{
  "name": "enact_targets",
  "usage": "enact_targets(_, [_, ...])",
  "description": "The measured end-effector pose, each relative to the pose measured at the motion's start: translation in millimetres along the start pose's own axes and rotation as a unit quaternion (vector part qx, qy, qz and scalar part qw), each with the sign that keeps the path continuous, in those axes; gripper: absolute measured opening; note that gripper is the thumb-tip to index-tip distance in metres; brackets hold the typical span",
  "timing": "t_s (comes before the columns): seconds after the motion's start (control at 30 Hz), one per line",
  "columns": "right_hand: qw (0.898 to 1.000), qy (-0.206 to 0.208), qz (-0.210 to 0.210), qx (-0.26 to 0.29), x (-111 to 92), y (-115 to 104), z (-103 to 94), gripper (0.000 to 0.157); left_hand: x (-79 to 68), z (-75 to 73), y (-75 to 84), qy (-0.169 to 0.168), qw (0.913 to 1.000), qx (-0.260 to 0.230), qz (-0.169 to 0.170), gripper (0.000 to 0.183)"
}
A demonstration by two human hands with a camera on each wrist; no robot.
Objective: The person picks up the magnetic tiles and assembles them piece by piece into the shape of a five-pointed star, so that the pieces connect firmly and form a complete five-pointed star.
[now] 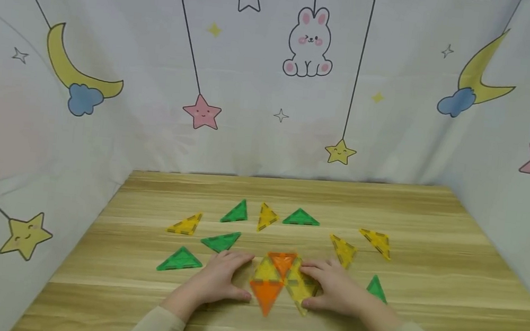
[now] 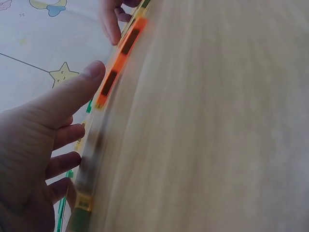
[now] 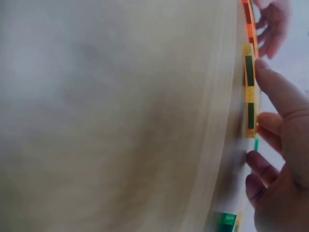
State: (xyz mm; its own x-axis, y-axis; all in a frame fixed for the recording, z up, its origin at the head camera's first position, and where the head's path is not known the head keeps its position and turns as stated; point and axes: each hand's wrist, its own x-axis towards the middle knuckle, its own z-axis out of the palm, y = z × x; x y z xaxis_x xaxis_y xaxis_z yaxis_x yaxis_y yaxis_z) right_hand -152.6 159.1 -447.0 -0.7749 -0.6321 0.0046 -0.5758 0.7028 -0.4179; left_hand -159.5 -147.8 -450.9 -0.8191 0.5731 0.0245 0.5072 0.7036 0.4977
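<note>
Orange and yellow see-through triangle magnetic tiles lie joined edge to edge mid-table: an upper orange tile (image 1: pixel 282 262), a yellow tile (image 1: pixel 266 270) on its left and a lower orange tile (image 1: pixel 267 295). At the right are slightly blurred yellow tiles (image 1: pixel 298 286), where my right hand (image 1: pixel 336 290) has its thumb and fingertips on the edges. The right wrist view shows that thumb at a yellow tile (image 3: pixel 250 92). My left hand (image 1: pixel 221 279) is spread at the left of the group, fingers loosely bent and holding nothing, thumb near the orange tile (image 2: pixel 120 63).
Loose green triangles (image 1: pixel 180 259) and yellow triangles (image 1: pixel 186 224) lie in an arc behind and beside the hands. One green triangle (image 1: pixel 376 288) is by the right forearm. A printed cloth (image 1: pixel 247 153) hangs around the wooden table (image 1: pixel 453 247).
</note>
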Motion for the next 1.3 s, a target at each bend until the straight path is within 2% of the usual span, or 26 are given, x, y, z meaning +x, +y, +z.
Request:
enact_targets(0.2, [1.000,0.000,-0.008,-0.008,-11.2,-7.5,2.4,0.070,0.2,-1.4,-2.8,0.004,0.9999,0.002,-0.010,0.084])
enact_targets(0.33, [1.000,-0.009,-0.012,-0.011,-17.5,-12.3,1.7,0.071,2.9,-3.7,-1.6,0.008,1.0000,0.002,-0.003,0.081])
enact_targets(0.47, [0.999,-0.017,-0.004,0.034,-19.2,-7.6,-4.4,0.068,11.4,-8.6,3.6,0.021,0.9997,0.008,0.011,0.075])
enact_targets(0.57, [0.998,0.010,0.015,0.062,-16.5,8.7,-16.6,0.064,22.4,-13.9,9.9,0.021,0.9995,0.009,0.020,0.073])
enact_targets(0.63, [0.997,0.047,0.029,0.050,-13.2,24.6,-28.3,0.059,31.4,-16.6,13.5,0.019,0.9994,0.014,0.024,0.072])
enact_targets(0.77, [0.990,0.105,0.095,0.005,-9.5,56.0,-48.9,0.050,49.0,-19.4,19.8,0.012,0.9996,0.003,0.024,0.070])
enact_targets(0.87, [0.986,0.103,0.133,-0.010,-9.6,71.9,-54.2,0.045,61.2,-19.5,24.6,-0.005,0.9997,-0.017,0.017,0.071])
enact_targets(1.0, [0.988,0.091,0.125,-0.015,-6.4,81.7,-48.2,0.042,76.9,-17.1,27.6,-0.021,0.9993,-0.030,0.006,0.071])
enact_targets(1.1, [0.988,0.100,0.112,-0.017,-1.3,83.3,-43.6,0.041,88.8,-15.1,27.0,-0.026,0.9990,-0.036,-0.005,0.071])
enact_targets(1.3, [0.986,0.105,0.127,-0.012,3.9,84.8,-42.0,0.041,115.7,-10.4,26.9,-0.019,0.9993,-0.018,-0.025,0.067])
